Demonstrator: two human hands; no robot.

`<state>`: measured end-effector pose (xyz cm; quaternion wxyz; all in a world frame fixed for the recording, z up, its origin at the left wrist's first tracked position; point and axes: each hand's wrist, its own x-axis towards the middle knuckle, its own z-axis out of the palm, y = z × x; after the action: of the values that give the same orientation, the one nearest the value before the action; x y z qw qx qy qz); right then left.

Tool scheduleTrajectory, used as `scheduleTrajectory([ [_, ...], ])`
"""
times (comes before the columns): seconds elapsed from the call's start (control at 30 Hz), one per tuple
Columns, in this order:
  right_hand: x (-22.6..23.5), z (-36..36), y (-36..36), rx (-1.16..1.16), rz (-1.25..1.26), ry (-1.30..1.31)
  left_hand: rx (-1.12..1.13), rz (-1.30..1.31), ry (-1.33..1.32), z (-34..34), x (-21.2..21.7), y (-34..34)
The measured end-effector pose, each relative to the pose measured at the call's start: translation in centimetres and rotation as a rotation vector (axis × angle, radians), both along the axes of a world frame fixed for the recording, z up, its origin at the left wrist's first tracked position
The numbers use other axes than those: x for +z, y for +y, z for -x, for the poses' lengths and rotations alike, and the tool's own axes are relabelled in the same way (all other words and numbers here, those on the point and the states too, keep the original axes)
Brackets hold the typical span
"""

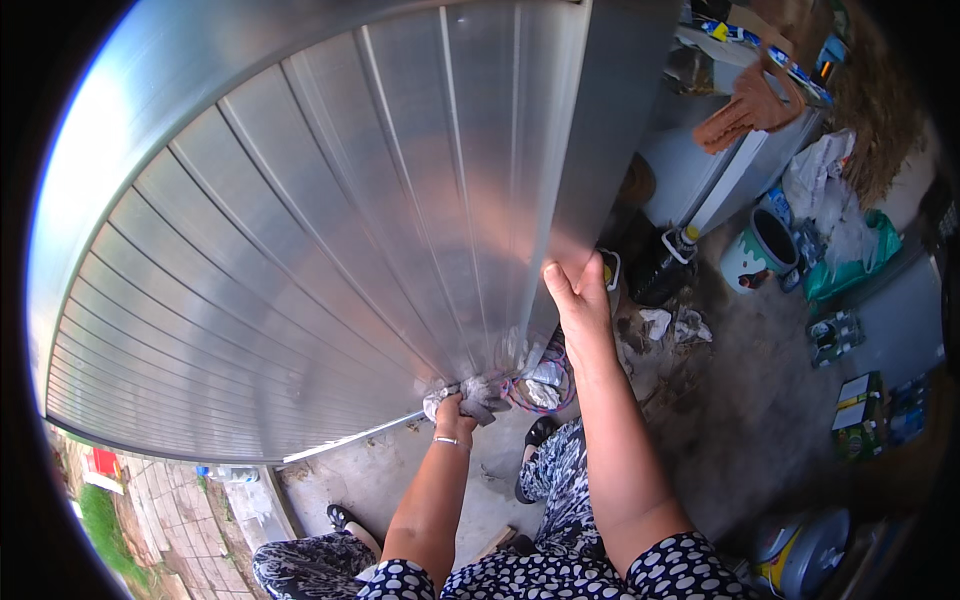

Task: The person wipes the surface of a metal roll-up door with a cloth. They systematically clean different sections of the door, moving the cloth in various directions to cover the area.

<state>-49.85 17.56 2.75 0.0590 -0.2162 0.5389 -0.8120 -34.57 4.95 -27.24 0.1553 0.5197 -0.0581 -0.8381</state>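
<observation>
A large silvery ribbed metal door [330, 230] fills the left and middle of the head view. My right hand [585, 310] grips the door's upright edge, thumb on the near face and the other fingers mostly hidden behind it. Low on the panel, my left hand [453, 420] is closed round a crumpled grey cloth [480, 398], which touches the ribbed surface near its bottom edge. A thin bracelet [448, 440] circles my left wrist. Reflections of the hand and cloth show on the metal.
Beyond the edge, a dusty floor holds a dark jug [665, 270], a patterned bucket [762, 245], a green bag [860, 260] and crumpled paper [690, 325]. A coiled cord [545, 395] lies by the door's foot. A lidded pail [815, 555] stands lower right; brick paving [165, 505] lies lower left.
</observation>
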Motion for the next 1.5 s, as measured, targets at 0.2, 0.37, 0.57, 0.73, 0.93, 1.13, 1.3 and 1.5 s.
scheduleTrajectory([
  [0.2,-0.3,0.1,-0.4,-0.016,-0.02,-0.001,-0.168,0.274,0.362,-0.8,16.9,1.8],
  [0.37,-0.5,0.6,-0.1,-0.022,-0.065,-0.041,-0.2,0.497,0.545,0.0,33.0,3.7],
  [0.57,-0.3,0.0,0.5,-0.067,-0.053,-0.124,-0.209,0.709,0.906,1.0,45.9,3.7],
  [0.73,-0.9,0.6,0.8,-0.028,-0.135,-0.103,-0.122,0.837,0.912,1.7,48.0,4.6],
  [0.93,-2.3,2.5,0.6,0.125,0.054,-0.175,-0.024,0.682,0.568,3.6,38.1,6.4],
  [1.13,-1.4,1.7,0.8,0.094,0.024,-0.2,-0.114,0.4,0.324,3.9,23.5,4.4],
  [1.3,-1.2,1.3,0.8,0.05,0.053,-0.214,-0.153,0.33,0.19,4.7,14.5,4.6],
  [1.5,-2.9,1.9,1.2,-0.008,0.069,-0.232,-0.141,0.171,-0.01,5.8,5.9,5.2],
])
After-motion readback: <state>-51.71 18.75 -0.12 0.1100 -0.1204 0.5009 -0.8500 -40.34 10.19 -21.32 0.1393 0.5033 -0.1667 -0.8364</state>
